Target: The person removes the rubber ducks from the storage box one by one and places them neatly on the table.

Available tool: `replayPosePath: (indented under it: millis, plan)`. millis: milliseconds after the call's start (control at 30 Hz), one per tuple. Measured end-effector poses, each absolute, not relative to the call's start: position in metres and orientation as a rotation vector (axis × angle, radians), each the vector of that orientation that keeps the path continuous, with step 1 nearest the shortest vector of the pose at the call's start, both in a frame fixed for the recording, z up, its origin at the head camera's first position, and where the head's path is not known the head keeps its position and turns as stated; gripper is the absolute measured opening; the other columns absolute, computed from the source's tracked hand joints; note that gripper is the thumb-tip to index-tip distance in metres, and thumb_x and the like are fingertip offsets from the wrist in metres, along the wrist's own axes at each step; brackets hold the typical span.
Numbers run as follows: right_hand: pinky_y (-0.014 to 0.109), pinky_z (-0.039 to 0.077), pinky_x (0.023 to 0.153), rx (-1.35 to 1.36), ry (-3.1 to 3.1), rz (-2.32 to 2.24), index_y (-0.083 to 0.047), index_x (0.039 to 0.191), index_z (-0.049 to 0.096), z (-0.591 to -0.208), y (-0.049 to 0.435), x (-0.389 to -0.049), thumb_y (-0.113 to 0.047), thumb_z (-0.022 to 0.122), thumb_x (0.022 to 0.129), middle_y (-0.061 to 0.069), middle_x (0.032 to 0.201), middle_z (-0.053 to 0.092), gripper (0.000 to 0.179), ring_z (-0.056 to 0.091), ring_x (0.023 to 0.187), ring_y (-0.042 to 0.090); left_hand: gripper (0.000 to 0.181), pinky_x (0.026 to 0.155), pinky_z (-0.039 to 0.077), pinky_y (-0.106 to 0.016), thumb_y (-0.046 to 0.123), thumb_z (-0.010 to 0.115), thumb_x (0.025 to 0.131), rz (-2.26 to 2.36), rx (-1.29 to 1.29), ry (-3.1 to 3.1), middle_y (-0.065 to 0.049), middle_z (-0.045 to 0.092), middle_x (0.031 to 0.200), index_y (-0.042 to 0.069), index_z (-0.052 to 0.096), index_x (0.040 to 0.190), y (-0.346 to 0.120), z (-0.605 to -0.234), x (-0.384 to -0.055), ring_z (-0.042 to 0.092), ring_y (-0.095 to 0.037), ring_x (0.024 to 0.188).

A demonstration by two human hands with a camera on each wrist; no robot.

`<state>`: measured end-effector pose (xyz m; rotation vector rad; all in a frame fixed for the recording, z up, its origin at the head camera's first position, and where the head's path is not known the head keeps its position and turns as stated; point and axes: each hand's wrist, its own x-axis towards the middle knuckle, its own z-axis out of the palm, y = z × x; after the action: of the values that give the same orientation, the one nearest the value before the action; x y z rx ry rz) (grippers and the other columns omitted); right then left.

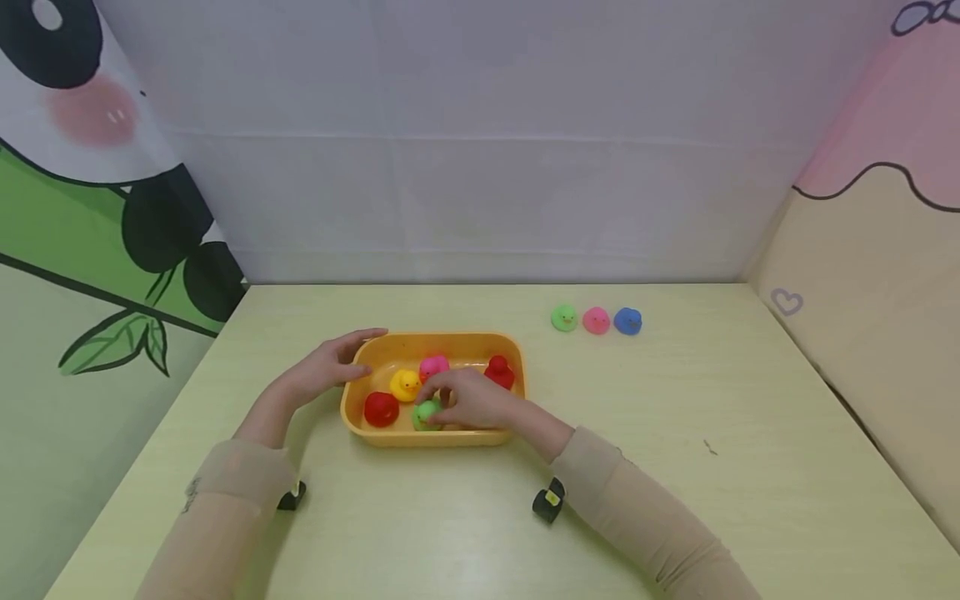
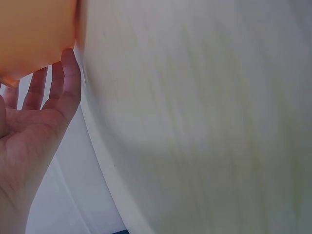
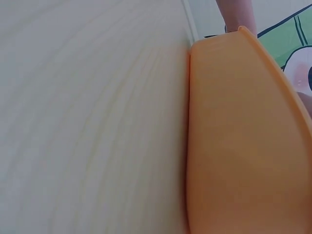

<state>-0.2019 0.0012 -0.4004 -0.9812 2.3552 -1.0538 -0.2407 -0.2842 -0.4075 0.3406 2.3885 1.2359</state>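
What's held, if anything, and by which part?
Left hand grips the orange tray by its left rim; right hand pinches the green duck, exact spot hidden.

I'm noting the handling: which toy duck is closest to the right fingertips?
The green duck in the yellow tray, at the right hand; the other green duck sits outside.

it's an orange-yellow tray [image 1: 435, 441] here, showing a red toy [image 1: 381, 409] at its left, a yellow duck [image 1: 405, 385], a hot-pink toy [image 1: 433, 366] and a green duck [image 1: 424, 413] around its middle, another red toy [image 1: 499, 372] at its right! beyond the tray's right end, light-green toy [image 1: 564, 317], pink duck [image 1: 596, 320], blue duck [image 1: 628, 321], and beneath it a pale yellow table [image 1: 660, 467] with streaky grain!
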Motion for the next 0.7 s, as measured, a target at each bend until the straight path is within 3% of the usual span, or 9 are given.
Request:
replayPosePath:
  millis: [200,700]
  plan:
    - [0.019,0.051,0.07,-0.957,2.369,-1.095,-0.022,0.107,0.067,-0.394,0.007,-0.205,-0.027,0.073,0.083,-0.013,0.095,0.062,0.025,0.055,0.086,0.01,0.065,0.1,0.044,-0.048,0.026,0.065,0.089,1.224,0.328,2.402,-0.003,0.04,0.146,0.035,0.032,0.145,-0.285,-0.408,-0.24,0.043,-0.03,0.128]
    - [0.021,0.051,0.071,-0.996,2.436,-1.11,-0.021,0.103,0.068,-0.37,0.03,-0.212,-0.025,0.073,0.083,-0.013,0.093,0.064,0.021,0.055,0.085,0.013,0.065,0.099,0.044,-0.051,0.025,0.063,0.089,1.225,0.319,2.38,-0.008,0.038,0.147,0.031,0.032,0.146,-0.286,-0.407,-0.241,0.041,-0.033,0.13]
